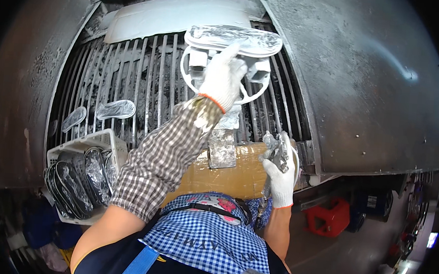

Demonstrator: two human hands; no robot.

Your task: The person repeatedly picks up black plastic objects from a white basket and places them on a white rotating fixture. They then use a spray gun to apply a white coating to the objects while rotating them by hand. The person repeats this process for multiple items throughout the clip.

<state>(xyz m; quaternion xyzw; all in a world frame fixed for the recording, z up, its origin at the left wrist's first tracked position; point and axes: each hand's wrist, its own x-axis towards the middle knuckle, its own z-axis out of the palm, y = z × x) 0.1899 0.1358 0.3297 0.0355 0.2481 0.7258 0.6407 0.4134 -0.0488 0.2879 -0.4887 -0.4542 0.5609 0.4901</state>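
My left hand point(223, 79), in a white glove below a checked sleeve, reaches up to a white wheel-shaped stand point(257, 73). Its fingers curl on the stand's middle and the forefinger touches the silver-grey shoe sole point(246, 39) lying flat on top. My right hand point(282, 179), also in a white glove, is low by the taped cardboard ledge point(237, 179). It grips a paint-caked spray gun point(275, 150) whose head points up and left.
A grey slatted grate point(147, 76) caked with paint backs the booth, with two coated soles point(115, 109) lying on it. A white basket point(107, 142) at the left holds several dark soles. A red stool point(328, 216) stands on the floor at the right.
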